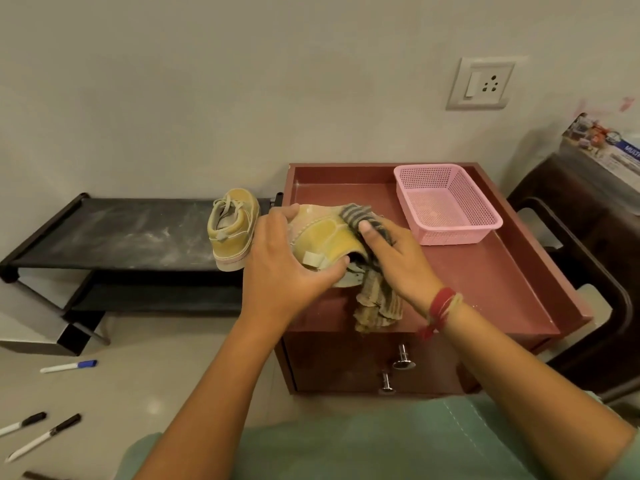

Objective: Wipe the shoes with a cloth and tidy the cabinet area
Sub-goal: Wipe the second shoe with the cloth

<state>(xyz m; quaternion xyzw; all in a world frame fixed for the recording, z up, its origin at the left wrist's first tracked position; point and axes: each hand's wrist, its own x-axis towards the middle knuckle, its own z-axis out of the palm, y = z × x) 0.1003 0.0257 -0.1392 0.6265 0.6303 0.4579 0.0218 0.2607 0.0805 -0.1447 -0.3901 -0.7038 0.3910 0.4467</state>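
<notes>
Over the cabinet top (485, 271), my left hand (284, 268) curls round the shoe (322, 237), seemingly light and soft, best held at its sole. My right hand (394, 261) pinches the limp cloth (379, 306).

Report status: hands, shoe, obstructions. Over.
Left hand grips yellow shoe at cabinet top. Right hand holds striped cloth against it. Second shoe on black rack. Pink basket apart, nothing blocking.

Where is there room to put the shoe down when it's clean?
The dusty black rack is bare left of the other shoe. The cabinet top is bare in front of the pink basket. Its left side is crowded: the left hand holds the shoe, the right hand the cloth.
</notes>
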